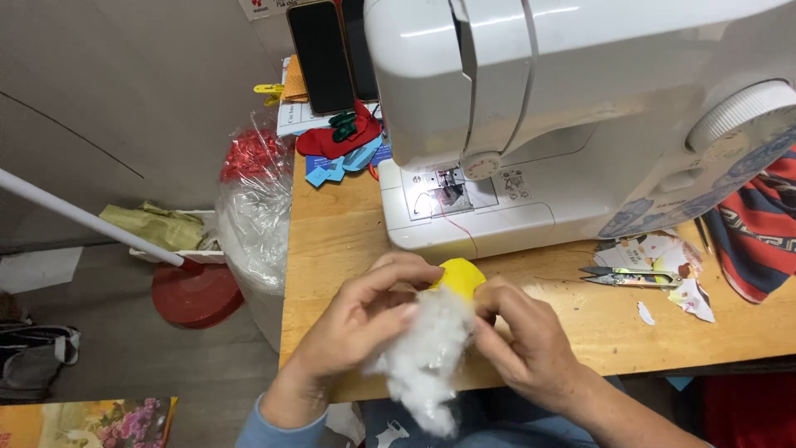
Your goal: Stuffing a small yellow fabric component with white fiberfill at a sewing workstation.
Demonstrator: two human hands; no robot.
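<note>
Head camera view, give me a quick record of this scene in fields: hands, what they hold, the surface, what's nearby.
left hand: left hand pinches a tuft of white stuffing
right hand: right hand grips a small yellow fabric piece
contact: stuffing meets the yellow piece between both hands
surface: wooden table
behind hands: white sewing machine, needle light on
right of hands: thread snips on paper scraps
far left corner: two dark phones, red cloth
beside table: clear plastic bag
</note>
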